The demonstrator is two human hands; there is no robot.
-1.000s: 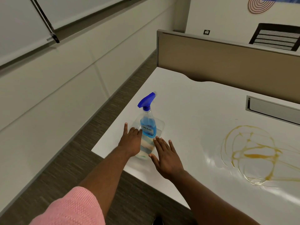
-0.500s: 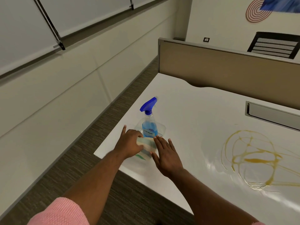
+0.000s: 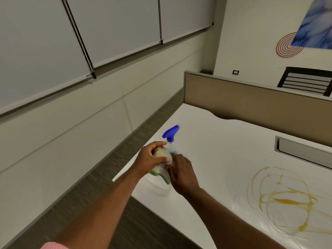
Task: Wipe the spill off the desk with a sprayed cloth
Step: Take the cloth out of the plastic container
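Cloth (image 3: 161, 165), pale with green edging and folded into a wad, sits lifted just above the near left corner of the white desk (image 3: 224, 159), clasped by the left hand (image 3: 150, 161) with thumb across its front, while the right hand (image 3: 181, 172) pinches its lower edge. Directly behind it stands the blue-topped spray bottle (image 3: 170, 134). The amber spill (image 3: 285, 198) lies well apart to the right.

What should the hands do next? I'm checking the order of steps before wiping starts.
Probably lift the folded pale cloth with a green edge clear of the desk and free the right hand for the blue-topped clear spray bottle just behind. The left hand grips the cloth, the bottle stands untouched, and the amber spill lies unwiped on the white desk.
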